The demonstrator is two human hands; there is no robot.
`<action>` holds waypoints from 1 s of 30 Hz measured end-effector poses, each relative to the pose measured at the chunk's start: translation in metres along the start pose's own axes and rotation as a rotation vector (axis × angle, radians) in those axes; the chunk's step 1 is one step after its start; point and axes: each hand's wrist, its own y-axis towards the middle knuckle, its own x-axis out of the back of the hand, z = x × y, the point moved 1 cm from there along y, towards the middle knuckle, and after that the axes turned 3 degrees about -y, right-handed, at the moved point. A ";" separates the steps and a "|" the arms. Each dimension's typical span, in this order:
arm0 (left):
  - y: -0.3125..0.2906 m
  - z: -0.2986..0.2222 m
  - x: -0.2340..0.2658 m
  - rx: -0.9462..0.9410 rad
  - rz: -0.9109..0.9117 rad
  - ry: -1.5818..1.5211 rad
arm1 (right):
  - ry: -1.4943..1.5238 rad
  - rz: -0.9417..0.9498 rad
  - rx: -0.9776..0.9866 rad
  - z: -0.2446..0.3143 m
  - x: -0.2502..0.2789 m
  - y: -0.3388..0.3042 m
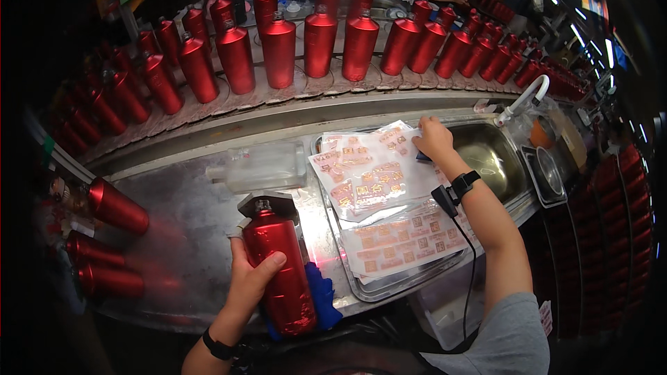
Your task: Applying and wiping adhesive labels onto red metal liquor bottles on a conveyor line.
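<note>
My left hand (256,272) is wrapped round a glossy red bottle (281,281), which leans toward me at the front edge of the metal counter. The bottle's neck rests by a small metal holder (285,207), and a blue cloth (321,295) lies under its right side. Farther right, my right hand (436,140) is closed at the upper right edge of a sheet of labels (379,175) with red and gold print; its fingertips are partly hidden. More label sheets (406,239) lie beneath it on a metal tray (372,295). A small dark blue thing (422,157) shows under my right hand.
A conveyor (299,94) carrying several upright red bottles (321,42) curves across the back. Several red bottles (118,205) lie at the left. A clear flat bottle (267,167) lies behind the holder. At the right are a sink (490,160), white tap (528,94) and cable (472,271).
</note>
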 end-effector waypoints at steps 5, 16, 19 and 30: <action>0.003 0.003 -0.003 -0.009 -0.004 -0.005 | 0.076 0.080 0.129 -0.005 0.001 0.000; 0.003 0.003 -0.012 -0.005 -0.016 0.032 | 0.344 0.099 -0.187 -0.060 -0.030 0.045; 0.005 0.005 -0.018 0.013 -0.007 0.027 | 0.410 -0.048 -0.126 -0.069 -0.024 0.035; 0.008 0.013 -0.033 -0.010 -0.055 0.010 | 0.243 0.000 -0.342 -0.258 -0.044 -0.026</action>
